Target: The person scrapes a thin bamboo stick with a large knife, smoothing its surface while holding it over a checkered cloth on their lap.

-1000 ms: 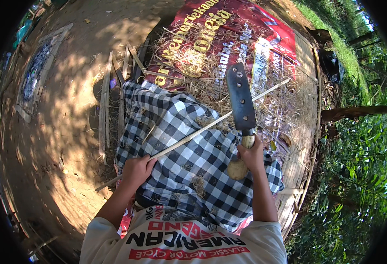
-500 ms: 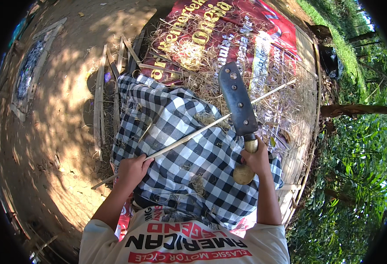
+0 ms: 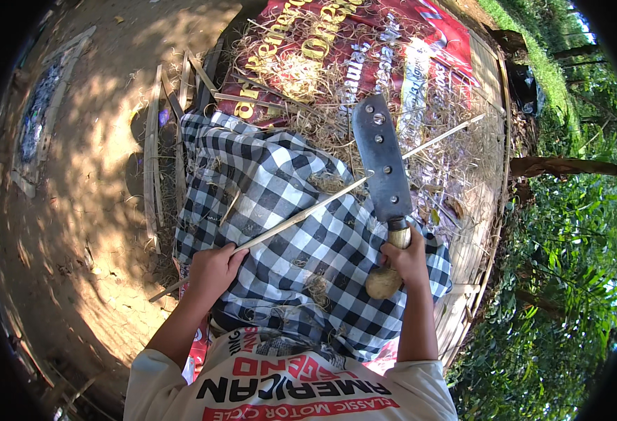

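Observation:
My left hand is closed around a long, thin bamboo stick, whose short lower end sticks out past my wrist. The stick slants up to the right across my cloth-covered lap. In my right hand is a broad, dark-bladed knife with several round spots along the blade. Its wooden handle ends in a rounded knob below my fingers. The blade points away from me and lies across the stick, covering part of it; whether its edge bites into the wood I cannot tell. A black-and-white checked cloth drapes my legs.
Curly shavings litter a red printed banner ahead. Wooden strips lie to the left on bare soil. A bamboo slat platform edges the right side, with green plants beyond it.
The knife has tilted slightly, its knob swinging down and left and its blade shifting a little along the stick. My left hand keeps its hold on the stick.

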